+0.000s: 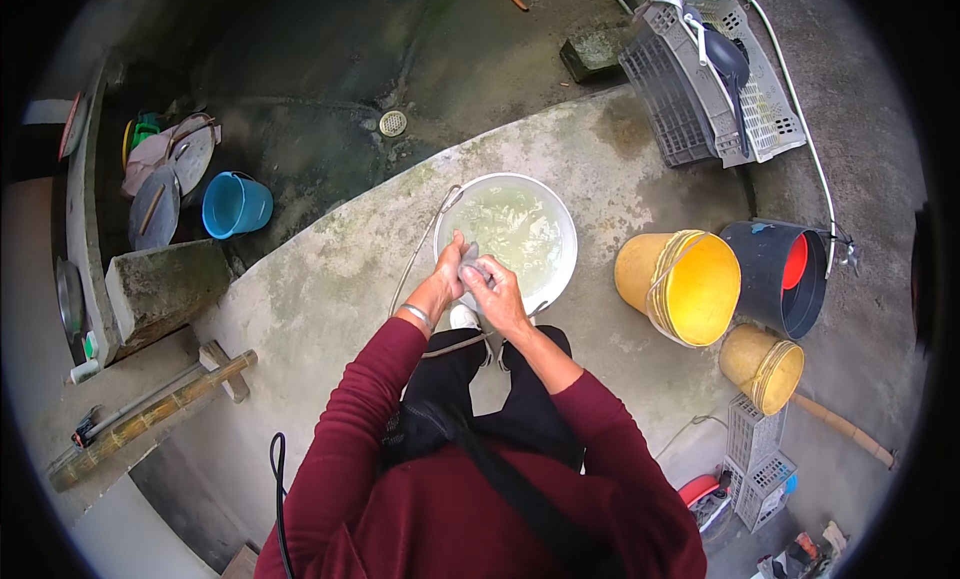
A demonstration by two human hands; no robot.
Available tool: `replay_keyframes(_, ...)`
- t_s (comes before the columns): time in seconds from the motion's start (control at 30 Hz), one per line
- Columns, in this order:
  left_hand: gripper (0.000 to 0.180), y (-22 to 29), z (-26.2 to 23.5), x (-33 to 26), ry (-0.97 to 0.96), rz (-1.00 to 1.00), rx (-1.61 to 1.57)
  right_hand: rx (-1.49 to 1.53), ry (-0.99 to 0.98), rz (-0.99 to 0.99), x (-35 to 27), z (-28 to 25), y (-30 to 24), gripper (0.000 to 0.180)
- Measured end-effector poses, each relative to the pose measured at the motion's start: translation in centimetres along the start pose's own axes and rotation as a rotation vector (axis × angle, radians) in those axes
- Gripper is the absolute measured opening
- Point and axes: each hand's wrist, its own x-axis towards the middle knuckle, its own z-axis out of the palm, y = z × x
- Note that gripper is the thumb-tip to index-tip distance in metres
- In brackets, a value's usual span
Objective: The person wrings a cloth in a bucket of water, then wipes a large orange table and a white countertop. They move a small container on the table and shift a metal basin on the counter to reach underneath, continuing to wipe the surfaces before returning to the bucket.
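Note:
Over the near-left edge of a white bucket (568,249), my two hands are held close together. Pale, slightly cloudy water (515,224) with bright ripples fills it. A small grey wad (470,262), which looks like wet cloth, is squeezed between my palms and fingers. My left hand (444,279), with a silvery bracelet at its wrist, is closed around one side of the wad. Fingers bent, my right hand (500,297) presses on the other side. The bucket's wire handle (412,254) hangs down on the left. My fingers hide part of the wad.
To the right stand a large yellow bucket (640,279), a black bucket (775,279) and a smaller yellow one (750,364). Grey crates (670,89) with a black ladle lie far right. A blue bucket (236,207) sits left, near a stone block (165,289) and a floor drain (393,124).

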Motion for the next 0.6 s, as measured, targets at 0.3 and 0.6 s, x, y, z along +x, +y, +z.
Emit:
replay_keyframes(0.3, 0.036, 1.3, 4.8, -3.5, 0.114, 0.178, 0.076, -0.749, 0.387, -0.302, 6.3, -1.0, 3.5, 0.024)
replay_keyframes(0.6, 0.063, 2.0, 1.2, -4.0, 0.054, 0.097, 0.413, -1.004, 0.398, 0.19, 11.1, -10.3, 17.7, 0.026)
